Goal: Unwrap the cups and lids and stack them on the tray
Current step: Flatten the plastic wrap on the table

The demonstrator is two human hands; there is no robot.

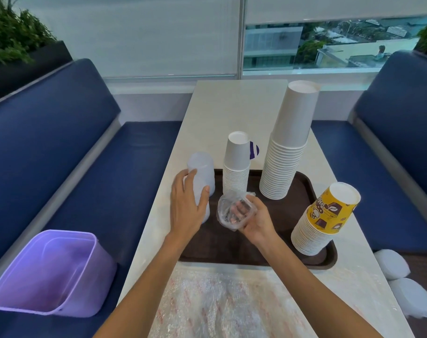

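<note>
My left hand [187, 203] grips the frosted plastic cup stack [200, 176] at the tray's [232, 247] left edge; my right hand [254, 217] clutches crumpled wrapper [228, 211], probably bound next for the purple bin [49, 272].

My right fingers [239, 208] blur behind the crumpled wrap [234, 211]; my left hand [187, 206] hides part of the lid stack [202, 172].

Lilac plastic bin [44, 272] on blue bench seat [90, 152], green plants [10, 37] behind backrest, window [329, 42]
</note>
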